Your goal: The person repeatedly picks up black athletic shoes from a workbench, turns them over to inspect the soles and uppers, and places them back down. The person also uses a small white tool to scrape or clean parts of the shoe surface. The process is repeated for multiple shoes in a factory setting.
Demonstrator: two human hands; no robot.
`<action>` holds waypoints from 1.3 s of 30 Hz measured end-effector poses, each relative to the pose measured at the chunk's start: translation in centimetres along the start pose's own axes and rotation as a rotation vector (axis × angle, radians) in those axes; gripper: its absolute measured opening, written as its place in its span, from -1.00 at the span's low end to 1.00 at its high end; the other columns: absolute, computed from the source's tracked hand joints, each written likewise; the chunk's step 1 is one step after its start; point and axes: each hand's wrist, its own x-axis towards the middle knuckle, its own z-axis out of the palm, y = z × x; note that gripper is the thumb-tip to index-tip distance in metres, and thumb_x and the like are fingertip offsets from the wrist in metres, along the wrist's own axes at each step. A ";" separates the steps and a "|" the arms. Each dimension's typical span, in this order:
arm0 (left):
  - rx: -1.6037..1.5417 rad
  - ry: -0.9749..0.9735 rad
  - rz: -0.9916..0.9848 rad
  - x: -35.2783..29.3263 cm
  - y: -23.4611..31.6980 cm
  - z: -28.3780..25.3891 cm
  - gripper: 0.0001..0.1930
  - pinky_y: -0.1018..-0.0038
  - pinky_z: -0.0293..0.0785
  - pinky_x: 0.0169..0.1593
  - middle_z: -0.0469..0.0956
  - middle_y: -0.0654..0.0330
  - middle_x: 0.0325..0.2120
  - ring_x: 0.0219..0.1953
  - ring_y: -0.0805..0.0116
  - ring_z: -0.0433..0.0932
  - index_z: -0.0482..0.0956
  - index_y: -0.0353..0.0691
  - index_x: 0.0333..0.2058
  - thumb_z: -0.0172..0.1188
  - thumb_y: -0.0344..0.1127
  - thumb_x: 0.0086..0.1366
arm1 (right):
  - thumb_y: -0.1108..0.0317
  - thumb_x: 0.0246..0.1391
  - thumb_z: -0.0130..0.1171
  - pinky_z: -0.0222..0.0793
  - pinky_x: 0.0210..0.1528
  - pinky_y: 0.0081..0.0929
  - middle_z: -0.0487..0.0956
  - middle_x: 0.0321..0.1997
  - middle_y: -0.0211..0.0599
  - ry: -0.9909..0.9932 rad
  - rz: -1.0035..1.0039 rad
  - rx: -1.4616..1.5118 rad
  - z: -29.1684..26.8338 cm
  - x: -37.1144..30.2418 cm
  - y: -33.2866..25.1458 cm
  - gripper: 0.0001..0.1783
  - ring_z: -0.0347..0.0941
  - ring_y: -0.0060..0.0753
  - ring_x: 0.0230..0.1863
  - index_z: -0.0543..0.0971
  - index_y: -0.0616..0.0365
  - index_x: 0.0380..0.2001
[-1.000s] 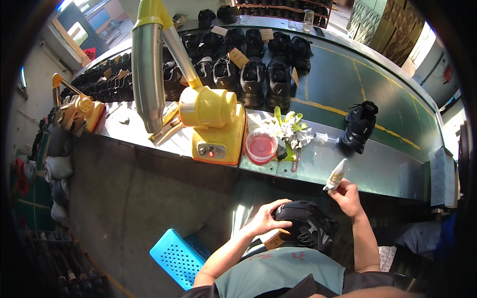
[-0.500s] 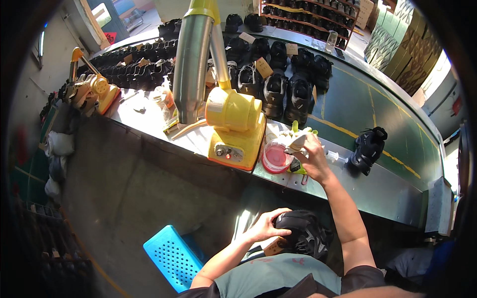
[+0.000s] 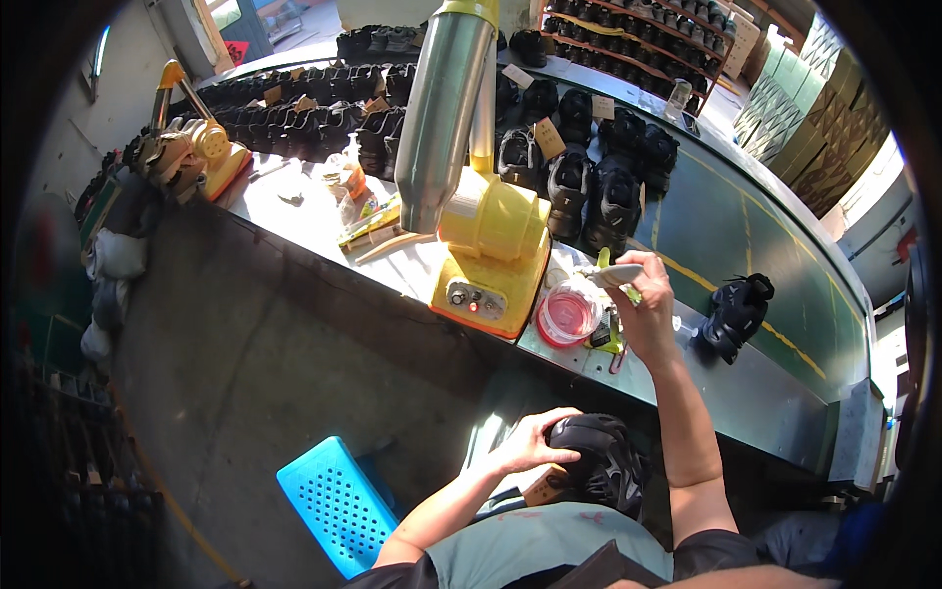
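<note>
Black shoe point(image 3: 610, 461) lies in the lap, work seemingly midway, as the right hand point(image 3: 648, 299) pinches a pale cloth-like piece point(image 3: 618, 276) over a tub point(image 3: 556, 340) of pink contents

How much is finished or remains cannot be told; the left hand point(image 3: 538, 442) grips the rounded end of the shoe, whose dark upper shows greyish markings, a brown tag point(image 3: 544, 484) beside it

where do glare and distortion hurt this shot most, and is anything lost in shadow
Head view: sunlight bleaches the bench top left of the near yellow machine; head view: the bench's right edge bows and the corners go black; head view: the black shoe in the left hand is dark, fine detail hard to read.
</note>
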 end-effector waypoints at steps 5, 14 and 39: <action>-0.056 0.027 -0.071 1.0 2.4 -1.6 -0.28 0.38 0.48 0.31 0.67 0.21 0.06 0.13 0.40 0.59 0.61 -0.22 0.20 0.64 -0.32 0.02 | 0.62 0.09 0.39 0.49 -0.15 -0.36 0.62 -0.24 -0.28 -0.175 -0.120 -0.359 3.1 -3.5 4.4 -0.85 0.58 -0.31 -0.21 0.64 0.29 -0.26; 0.017 0.036 -0.022 0.5 1.9 -1.5 -0.23 0.31 0.48 0.33 0.65 0.15 0.09 0.16 0.30 0.60 0.62 -0.19 0.20 0.69 -0.20 -0.02 | 0.62 0.13 0.36 0.39 -0.33 -0.53 0.57 -0.32 -0.36 -0.071 0.047 0.186 0.4 -4.3 2.2 -0.86 0.41 -0.58 -0.38 0.68 0.26 -0.22; 0.024 -0.088 -0.080 2.8 1.9 2.8 -0.22 0.42 0.51 0.25 0.67 0.19 0.04 0.08 0.50 0.57 0.57 -0.27 0.26 0.66 -0.30 0.03 | 0.65 0.16 0.29 0.50 -0.18 -0.24 0.58 -0.25 -0.10 -0.180 0.183 0.439 -4.7 -17.5 -4.8 -0.80 0.56 0.03 -0.22 0.60 0.24 -0.15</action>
